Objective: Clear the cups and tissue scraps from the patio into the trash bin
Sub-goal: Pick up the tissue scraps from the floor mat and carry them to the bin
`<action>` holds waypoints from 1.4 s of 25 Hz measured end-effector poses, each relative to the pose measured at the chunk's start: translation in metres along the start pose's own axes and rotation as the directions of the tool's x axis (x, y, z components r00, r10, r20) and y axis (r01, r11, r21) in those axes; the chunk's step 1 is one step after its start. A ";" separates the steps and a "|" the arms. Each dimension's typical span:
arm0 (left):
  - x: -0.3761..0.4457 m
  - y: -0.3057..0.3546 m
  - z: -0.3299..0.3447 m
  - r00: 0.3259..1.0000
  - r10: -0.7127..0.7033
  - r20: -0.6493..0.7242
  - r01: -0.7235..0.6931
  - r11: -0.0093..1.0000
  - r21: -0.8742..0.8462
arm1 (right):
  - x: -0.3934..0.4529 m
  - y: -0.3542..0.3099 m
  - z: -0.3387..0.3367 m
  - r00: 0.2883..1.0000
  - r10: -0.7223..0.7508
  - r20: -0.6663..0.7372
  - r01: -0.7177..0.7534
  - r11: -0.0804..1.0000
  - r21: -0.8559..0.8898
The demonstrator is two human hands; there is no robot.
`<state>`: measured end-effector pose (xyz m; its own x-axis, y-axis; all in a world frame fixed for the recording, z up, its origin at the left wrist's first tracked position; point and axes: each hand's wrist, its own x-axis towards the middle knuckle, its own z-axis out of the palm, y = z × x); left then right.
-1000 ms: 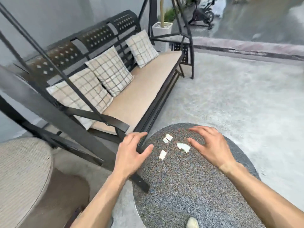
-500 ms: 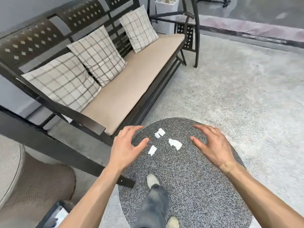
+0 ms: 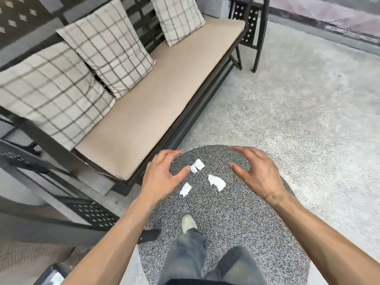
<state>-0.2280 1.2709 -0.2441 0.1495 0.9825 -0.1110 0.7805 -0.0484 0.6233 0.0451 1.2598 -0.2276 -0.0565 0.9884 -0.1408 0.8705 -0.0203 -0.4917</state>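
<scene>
Tissue scraps [image 3: 216, 182] lie on the round speckled mat [image 3: 226, 219], between left hand [image 3: 159, 175] and right hand [image 3: 260, 173]. Each grip is spread wide, holding nothing. A cushioned swing seat [image 3: 156, 95] stands just left; one shoe [image 3: 188, 223] rests behind.

Soft, even daylight all over, bright without glare. Shadows are faint, just a dim patch under the bench [image 3: 181, 128] seat. Motion blur smears the plaid pillows [image 3: 51, 95] and the dark frame at the left edge. The centre holds sharper: the white tissue scraps [image 3: 216, 182] read crisp on the speckled round mat [image 3: 236, 223]. Wide-angle bending curves the far kerb [image 3: 329, 19] and stretches both forearms.
</scene>
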 end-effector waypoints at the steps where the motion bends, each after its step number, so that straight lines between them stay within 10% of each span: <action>1: 0.010 -0.002 0.004 1.000 -0.009 0.016 0.009 1.000 0.003 | 0.013 0.003 0.004 1.000 0.001 0.008 -0.001 1.000 -0.005; 9: 0.090 -0.082 0.108 0.989 -0.132 0.063 0.130 0.991 0.033 | 0.129 0.080 0.098 0.996 -0.028 0.090 0.028 1.000 -0.001; 19: 0.165 -0.272 0.374 0.952 -0.291 0.096 0.276 0.951 0.142 | 0.224 0.255 0.376 0.971 -0.028 0.236 0.044 0.997 -0.063; 35: 0.253 -0.478 0.599 0.975 -0.128 0.181 0.086 0.971 0.222 | 0.303 0.413 0.638 0.948 -0.063 0.313 0.124 0.976 -0.179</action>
<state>-0.1997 1.4348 -1.0332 0.1559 0.9317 -0.3279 0.9057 -0.0023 0.4240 0.0754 1.4551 -1.0215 -0.2612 0.8909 -0.3717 0.9301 0.1292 -0.3440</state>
